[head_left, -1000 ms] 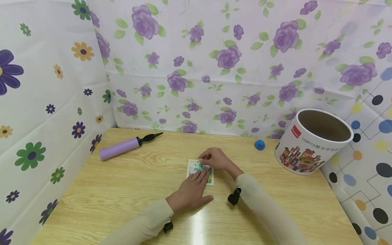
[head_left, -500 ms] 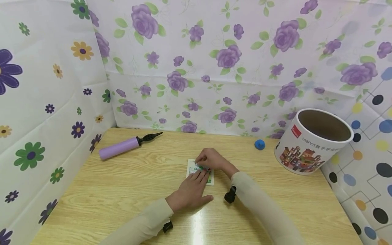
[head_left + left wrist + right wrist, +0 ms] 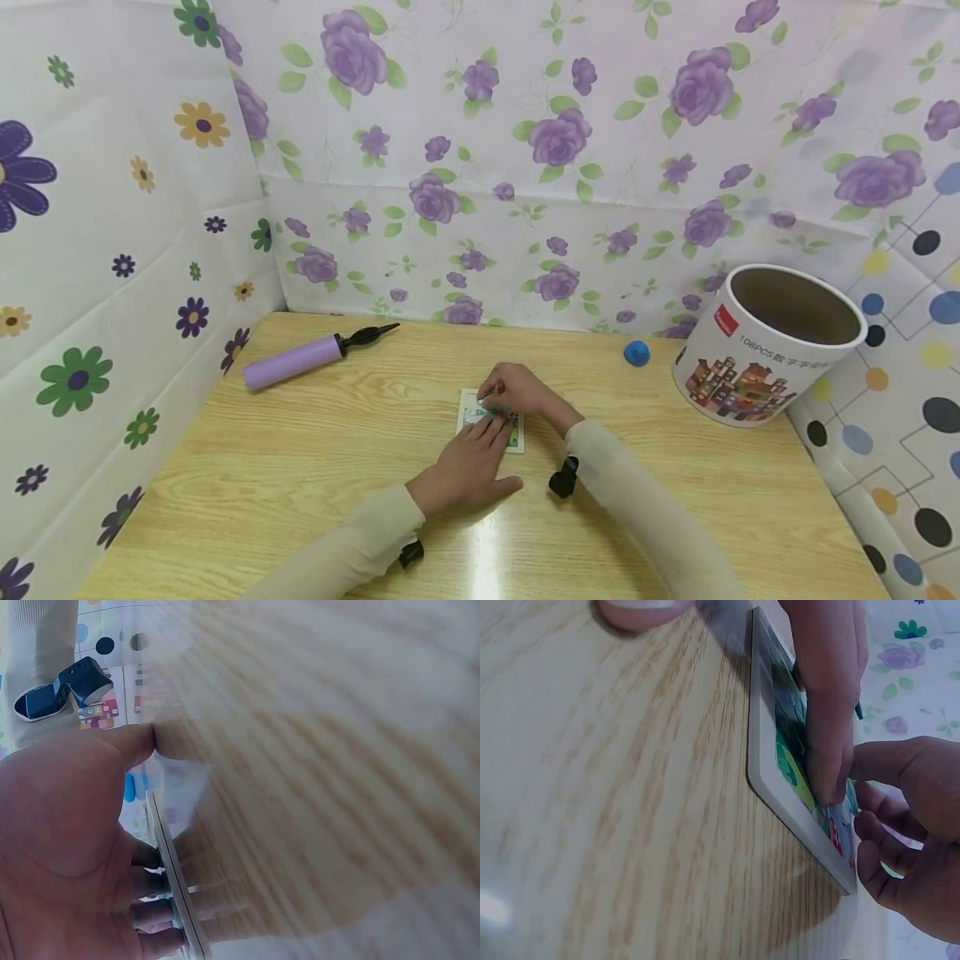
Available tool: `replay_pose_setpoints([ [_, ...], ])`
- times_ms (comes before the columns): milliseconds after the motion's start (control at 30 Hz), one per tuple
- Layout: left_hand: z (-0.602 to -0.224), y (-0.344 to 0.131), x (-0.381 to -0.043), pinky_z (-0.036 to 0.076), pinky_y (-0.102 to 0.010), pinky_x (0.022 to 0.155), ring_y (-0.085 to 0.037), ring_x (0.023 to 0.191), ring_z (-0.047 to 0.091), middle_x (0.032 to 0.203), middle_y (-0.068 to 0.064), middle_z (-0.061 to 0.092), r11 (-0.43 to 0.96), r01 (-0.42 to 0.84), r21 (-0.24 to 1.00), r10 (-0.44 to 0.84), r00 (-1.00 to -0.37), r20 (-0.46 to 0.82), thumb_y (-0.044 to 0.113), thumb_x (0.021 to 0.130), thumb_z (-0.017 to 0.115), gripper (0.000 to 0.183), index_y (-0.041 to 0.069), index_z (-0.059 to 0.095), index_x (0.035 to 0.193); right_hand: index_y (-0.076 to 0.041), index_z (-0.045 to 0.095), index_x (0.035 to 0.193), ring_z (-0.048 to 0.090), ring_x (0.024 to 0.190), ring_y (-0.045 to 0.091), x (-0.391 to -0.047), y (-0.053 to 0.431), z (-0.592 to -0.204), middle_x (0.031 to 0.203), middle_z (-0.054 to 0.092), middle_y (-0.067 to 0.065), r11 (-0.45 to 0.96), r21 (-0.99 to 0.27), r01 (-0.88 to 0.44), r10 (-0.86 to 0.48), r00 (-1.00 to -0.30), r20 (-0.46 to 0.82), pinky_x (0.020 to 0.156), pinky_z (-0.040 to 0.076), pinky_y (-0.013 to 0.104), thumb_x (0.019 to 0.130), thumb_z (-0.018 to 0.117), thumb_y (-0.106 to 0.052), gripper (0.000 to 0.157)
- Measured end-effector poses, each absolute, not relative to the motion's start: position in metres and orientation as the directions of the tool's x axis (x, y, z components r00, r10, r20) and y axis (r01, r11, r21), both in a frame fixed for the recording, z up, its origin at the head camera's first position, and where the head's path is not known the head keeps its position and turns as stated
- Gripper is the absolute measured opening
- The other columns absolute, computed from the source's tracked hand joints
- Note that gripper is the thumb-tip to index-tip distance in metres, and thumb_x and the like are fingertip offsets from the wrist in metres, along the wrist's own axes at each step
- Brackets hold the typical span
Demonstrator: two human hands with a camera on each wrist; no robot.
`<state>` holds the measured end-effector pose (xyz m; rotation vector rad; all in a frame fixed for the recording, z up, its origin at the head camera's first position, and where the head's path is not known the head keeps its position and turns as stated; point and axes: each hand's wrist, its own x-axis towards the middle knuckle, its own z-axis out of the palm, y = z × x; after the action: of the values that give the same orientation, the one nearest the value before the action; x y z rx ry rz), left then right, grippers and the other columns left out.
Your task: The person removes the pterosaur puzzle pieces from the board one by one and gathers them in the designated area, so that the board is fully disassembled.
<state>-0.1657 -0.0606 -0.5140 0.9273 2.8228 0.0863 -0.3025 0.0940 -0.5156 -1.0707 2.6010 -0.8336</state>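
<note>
A small picture puzzle (image 3: 515,439) with a pale frame lies flat on the table, its print showing green and red. My left hand (image 3: 468,471) rests on it with straight fingers and the thumb spread to the side; the fingers (image 3: 154,911) reach over the frame's edge in the left wrist view. Over the puzzle's far part is my right hand (image 3: 521,390), its thumb and forefinger pinching a small puzzle piece (image 3: 852,796) close to the board. Most of that piece is hidden behind fingers. In the right wrist view the right hand (image 3: 919,832) almost meets the left fingertips.
A purple hand pump (image 3: 296,362) with a black nozzle lies at the back left of the wooden table (image 3: 300,467). Toward the back right sit a small blue object (image 3: 637,353) and a large white printed bucket (image 3: 757,367). Patterned cloths (image 3: 495,242) enclose the table.
Over the last second my right hand has shifted slightly left across the puzzle, its thumb and forefinger coming lower. The left hand has stayed in place.
</note>
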Motion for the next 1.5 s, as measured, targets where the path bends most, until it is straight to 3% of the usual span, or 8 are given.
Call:
replay_pose_setpoints([
  [133,-0.512,-0.060,-0.166,0.030,-0.049,0.121,-0.033,0.155,0.023,0.168,-0.017,0.023,0.804,0.584,0.114,0.595,-0.790,-0.145,0.064,0.102,0.044,0.089,0.000,0.025,0.161,-0.015,0.081,0.104,0.060,0.073,0.009,-0.301,0.096,-0.515,0.105,0.071,0.001,0.598,-0.590,-0.543,-0.670,-0.742,0.004,0.070,0.053,0.029,0.097,0.067,-0.007,0.018],
  [433,-0.512,-0.059,-0.166,0.029,-0.047,0.121,-0.030,0.155,0.022,0.169,-0.014,0.020,0.815,0.572,0.097,0.579,-0.798,-0.166,0.065,0.102,0.043,0.089,0.002,0.024,0.162,-0.010,0.078,0.111,0.069,0.094,0.015,-0.299,0.102,-0.510,0.105,0.076,0.000,0.585,-0.639,-0.499,-0.636,-0.771,0.019,0.086,0.057,0.037,0.095,0.068,-0.003,0.020],
  [967,-0.511,-0.058,-0.167,0.029,-0.048,0.121,-0.031,0.155,0.022,0.170,-0.014,0.017,0.808,0.578,0.118,0.590,-0.791,-0.161,0.065,0.102,0.042,0.089,0.002,0.023,0.162,-0.015,0.081,0.105,0.069,0.088,0.011,-0.299,0.106,-0.508,0.101,0.077,-0.003,0.593,-0.657,-0.466,-0.614,-0.789,0.005,0.081,0.058,0.033,0.097,0.069,-0.006,0.016],
  [1500,-0.508,-0.057,-0.166,0.029,-0.049,0.121,-0.033,0.155,0.024,0.169,-0.017,0.021,0.814,0.568,0.122,0.581,-0.796,-0.169,0.065,0.102,0.043,0.088,0.001,0.026,0.161,-0.015,0.081,0.108,0.070,0.097,0.015,-0.299,0.128,-0.499,0.109,0.077,0.000,0.613,-0.661,-0.434,-0.566,-0.824,0.016,0.085,0.058,0.034,0.098,0.068,-0.008,0.017],
])
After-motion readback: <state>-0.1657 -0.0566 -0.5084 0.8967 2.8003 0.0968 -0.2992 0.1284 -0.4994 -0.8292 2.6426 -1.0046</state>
